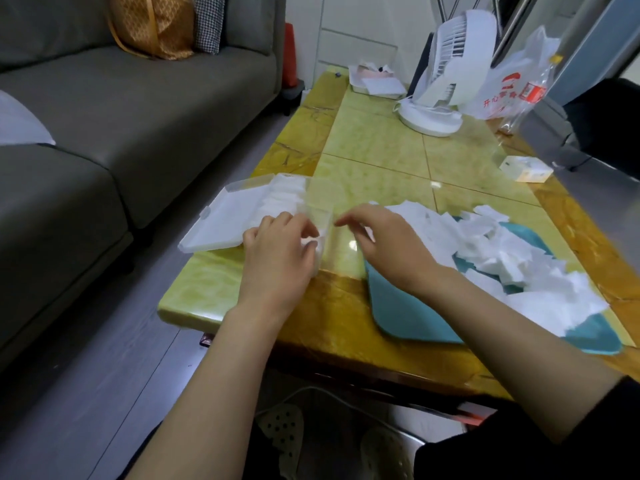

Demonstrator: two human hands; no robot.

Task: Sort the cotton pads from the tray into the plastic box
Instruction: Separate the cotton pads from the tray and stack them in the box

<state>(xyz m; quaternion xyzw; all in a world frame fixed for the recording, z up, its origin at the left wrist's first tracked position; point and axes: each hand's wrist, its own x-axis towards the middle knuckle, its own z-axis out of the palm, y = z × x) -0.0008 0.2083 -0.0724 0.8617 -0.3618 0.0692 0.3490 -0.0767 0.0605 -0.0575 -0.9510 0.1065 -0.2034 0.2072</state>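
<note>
The left hand [277, 252] is pinching a cotton pad [309, 241] at the plastic box [239, 209]; the right hand [391, 245] is hovering open, holding nothing.

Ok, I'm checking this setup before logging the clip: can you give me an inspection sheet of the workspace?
Surface: glossy yellow-green table.
Job's things: clear plastic box, its lid open to the left, pads already inside; teal tray heaped with loose cotton pads.
Clutter: white fan and plastic bag at the far end; small carton at the right edge.
Grips: left hand pinches a pad at the box's near end; right hand hovers between box and tray, holding nothing.
Cables: white cable on the floor under the table.
Surroundings: grey sofa to the left.
</note>
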